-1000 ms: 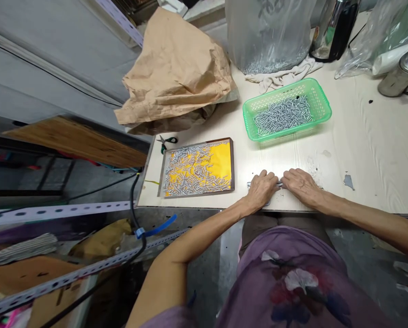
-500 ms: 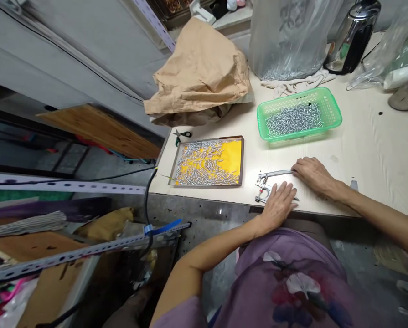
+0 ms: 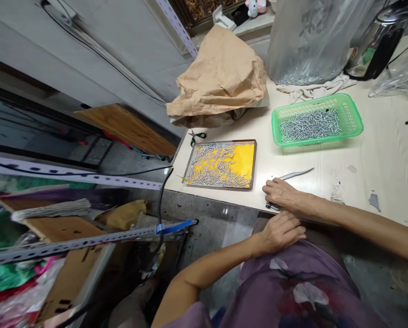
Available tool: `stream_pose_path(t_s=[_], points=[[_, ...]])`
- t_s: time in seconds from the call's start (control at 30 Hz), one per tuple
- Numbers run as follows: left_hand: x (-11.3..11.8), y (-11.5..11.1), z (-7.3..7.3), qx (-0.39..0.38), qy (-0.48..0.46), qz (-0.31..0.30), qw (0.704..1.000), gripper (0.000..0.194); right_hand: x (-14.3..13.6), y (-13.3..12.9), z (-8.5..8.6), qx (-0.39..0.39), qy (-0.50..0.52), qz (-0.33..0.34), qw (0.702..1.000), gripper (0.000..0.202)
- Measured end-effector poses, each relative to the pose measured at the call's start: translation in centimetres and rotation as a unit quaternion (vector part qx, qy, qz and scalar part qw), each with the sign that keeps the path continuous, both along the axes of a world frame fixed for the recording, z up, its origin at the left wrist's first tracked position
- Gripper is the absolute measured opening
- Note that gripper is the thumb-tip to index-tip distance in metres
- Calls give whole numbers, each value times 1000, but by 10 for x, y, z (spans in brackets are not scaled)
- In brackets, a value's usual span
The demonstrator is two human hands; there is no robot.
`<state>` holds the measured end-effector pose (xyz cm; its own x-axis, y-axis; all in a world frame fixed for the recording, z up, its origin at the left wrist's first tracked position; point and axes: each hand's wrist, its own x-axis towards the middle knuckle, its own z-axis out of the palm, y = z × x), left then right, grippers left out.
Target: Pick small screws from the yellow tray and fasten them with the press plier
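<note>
One metal hand tool (image 3: pixel 297 174) lies on the surface (image 3: pixel 388 164) partly under our right hand (image 3: pixel 285 193), slanting between two and three o'clock, our left hand (image 3: pixel 281 231) near at six, grips we cannot tell.

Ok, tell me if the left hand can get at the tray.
Probably yes: the left hand sits just off the table, and nothing visible blocks its way to the tray.
</note>
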<state>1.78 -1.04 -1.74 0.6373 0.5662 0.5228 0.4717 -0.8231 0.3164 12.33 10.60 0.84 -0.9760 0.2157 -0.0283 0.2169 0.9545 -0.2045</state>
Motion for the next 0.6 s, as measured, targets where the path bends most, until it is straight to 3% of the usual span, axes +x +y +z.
stream_pose_path(t_s=[0.03, 0.1, 0.17, 0.23, 0.33, 0.43, 0.6], points=[[-13, 1, 6, 35, -25, 31, 999, 14, -1, -1, -5, 5, 19, 6, 1000, 20], [-42, 12, 18, 60, -37, 150, 986, 11, 1, -2, -16, 6, 79, 7, 997, 23], [-70, 32, 27, 15, 28, 303, 952, 16, 5, -4, -23, -12, 158, 2, 987, 26], [-93, 56, 30, -41, 99, 389, 915, 19, 9, -5, -23, -50, 247, -9, 968, 28], [-108, 86, 27, -144, 204, 399, 882, 18, 14, 2, -11, -87, 362, -71, 926, 24], [-108, 102, 22, -202, 272, 380, 860, 21, 23, 29, 14, -41, 411, -183, 892, 19], [-108, 112, 22, -232, 295, 378, 846, 27, 45, 73, 61, 95, 291, -387, 870, 32]])
